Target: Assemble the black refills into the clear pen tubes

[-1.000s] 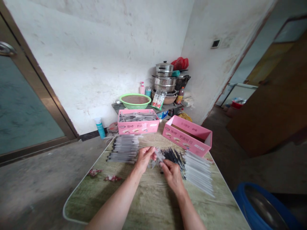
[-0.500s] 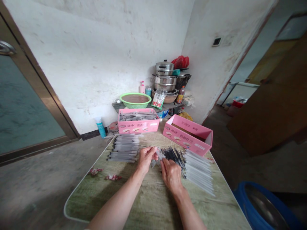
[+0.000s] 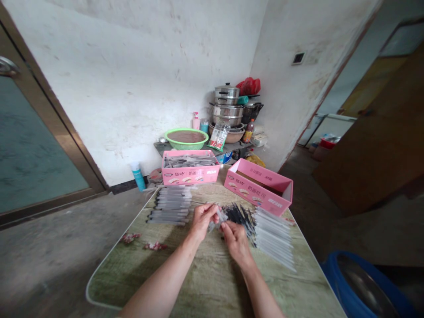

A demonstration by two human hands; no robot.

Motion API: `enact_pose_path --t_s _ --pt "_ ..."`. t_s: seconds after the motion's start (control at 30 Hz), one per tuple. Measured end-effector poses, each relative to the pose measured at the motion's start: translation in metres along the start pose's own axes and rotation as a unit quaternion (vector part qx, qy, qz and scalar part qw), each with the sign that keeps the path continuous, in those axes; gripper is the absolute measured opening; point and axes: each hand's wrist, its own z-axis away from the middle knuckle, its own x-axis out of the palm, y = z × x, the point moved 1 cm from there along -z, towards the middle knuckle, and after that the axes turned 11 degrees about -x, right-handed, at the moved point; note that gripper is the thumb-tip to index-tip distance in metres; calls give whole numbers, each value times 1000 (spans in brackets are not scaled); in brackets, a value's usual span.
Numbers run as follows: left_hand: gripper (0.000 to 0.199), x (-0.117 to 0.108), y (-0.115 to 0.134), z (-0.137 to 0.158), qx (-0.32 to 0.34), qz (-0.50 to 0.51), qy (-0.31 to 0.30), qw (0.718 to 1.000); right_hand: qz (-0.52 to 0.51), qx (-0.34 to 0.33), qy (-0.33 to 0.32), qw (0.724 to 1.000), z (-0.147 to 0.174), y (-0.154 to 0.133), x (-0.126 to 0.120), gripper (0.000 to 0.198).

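My left hand [image 3: 202,221] is closed in a pinch above the middle of the table. My right hand [image 3: 236,240] is closed too, its thumb and fingertips close to the left ones. Between them are small clear plastic pieces [image 3: 221,216]; their exact kind is too small to tell, and the fingers partly cover them. Just right of these lies a pile of black pen refills [image 3: 241,220]. Clear pen barrels [image 3: 274,240] lie side by side further right. To the left, pens [image 3: 172,205] with dark tips are laid out in a row.
A pink box [image 3: 190,174] full of pens stands at the table's back left. Another pink box [image 3: 256,192] sits tilted at the back right. Behind are a green basin [image 3: 185,143] and stacked pots [image 3: 227,110]. A blue barrel [image 3: 334,269] stands beside the table [image 3: 132,274].
My right hand has turned slightly, so that its thumb and fingertips show more beside the clear pieces. My left hand stays nearly in place, and the piles look the same.
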Motion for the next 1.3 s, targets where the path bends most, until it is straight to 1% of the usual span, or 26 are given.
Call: enact_pose_path --t_s 0.07,0.1,0.17,0.23,0.3,0.33,0.4,0.43,0.47,0.5,0.53,0.6,0.63,0.7,0.77,0.83,0.9,0.93,1.0,1.03,1.1,1.13,1.2,1.23,1.27,1.3 --pt "41 2 0 0 -2 12 38 999 152 -61 28 986 -1 -3 1 46" --pt "41 2 0 0 -2 15 52 999 202 -77 40 976 -1 -3 2 45" --pt "42 1 1 0 -4 20 64 998 230 -81 54 968 -1 -3 4 45" --pt "41 -2 2 -2 -7 22 45 999 157 -50 42 985 -1 0 5 48" --pt "41 -6 2 -3 -17 18 3 1000 7 20 7 1000 0 3 5 53" --pt "41 -7 2 -4 -21 15 -19 999 -75 59 -15 995 0 5 5 55" --pt "40 -9 2 -4 -22 8 -47 999 -197 112 -52 973 1 6 4 56" --pt "39 -8 2 -4 -19 4 -52 998 -225 119 -59 965 1 7 3 55" --pt "38 -8 1 -4 -13 1 -50 999 -228 113 -62 965 1 7 2 54" --pt "38 -6 1 -3 -9 -1 -42 999 -204 96 -59 972 1 7 0 52" --pt "38 -5 0 -3 -6 0 -29 1000 -154 70 -49 984 1 6 0 51" --pt "39 -2 0 -2 -9 8 5 1000 3 -1 -23 1000 2 5 -1 49" --pt "40 -1 -1 -1 -12 14 23 1000 92 -35 -10 995 2 4 0 48" --pt "42 0 -1 -1 -13 23 53 998 230 -81 11 970 2 1 2 45" --pt "42 -1 -1 -1 -8 28 65 997 279 -89 26 956 1 -2 4 43" --pt "41 -3 0 -2 -4 27 48 998 225 -73 27 971 0 -3 5 44" --pt "40 -5 1 -3 -5 19 8 1000 85 -20 9 996 0 -1 6 50" --pt "39 -6 2 -3 -6 15 -13 1000 0 18 -6 1000 0 1 6 53" --pt "38 -6 4 -2 -7 9 -38 999 -144 86 -31 985 0 6 5 56" --pt "37 -5 5 -1 -6 8 -42 999 -188 106 -36 976 0 8 4 56" --pt "37 -2 6 1 -1 12 -34 999 -205 102 -33 973 1 9 2 53" --pt "37 0 5 1 1 15 -23 1000 -174 81 -28 981 0 8 1 52" --pt "38 2 4 1 -3 24 10 1000 -38 14 -10 999 1 3 0 50" --pt "39 1 3 0 -6 31 34 999 55 -25 1 998 1 0 0 49" --pt "40 -1 2 -2 -5 41 63 997 147 -62 11 987 3 -3 1 47" --pt "41 -4 2 -4 -4 51 91 995 227 -93 17 969 4 -5 2 44"
